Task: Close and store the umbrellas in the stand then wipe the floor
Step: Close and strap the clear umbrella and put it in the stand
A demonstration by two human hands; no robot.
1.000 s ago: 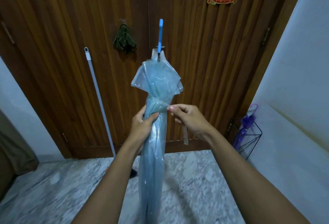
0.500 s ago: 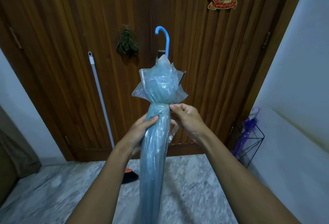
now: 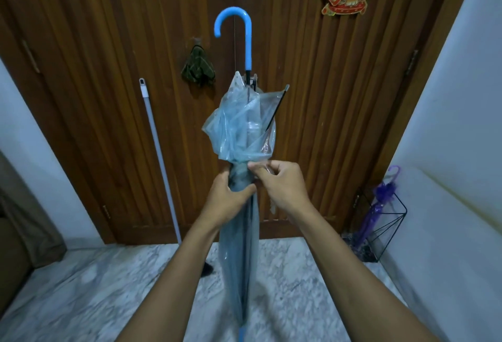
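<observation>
Gripping the blue umbrella (image 3: 240,246), the left hand (image 3: 226,200) steadies it while the right hand (image 3: 282,187) pinches its strap (image 3: 255,155) — slack could unfurl it.

Held umbrella (image 3: 239,130): centre, upright, handle at 12 o'clock, before door (image 3: 108,56).
Left hand (image 3: 228,200): round held umbrella, just beside right hand (image 3: 282,184), at its 8 o'clock.
Stand (image 3: 389,224): on floor (image 3: 81,295), 4 o'clock.
Second umbrella (image 3: 376,210): in stand.
Pole (image 3: 159,151): 9 o'clock, leaning on door.

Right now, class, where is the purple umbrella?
In the head view, the purple umbrella stands low on the right in the black wire stand, in the corner between the wooden door and the white wall.
</observation>
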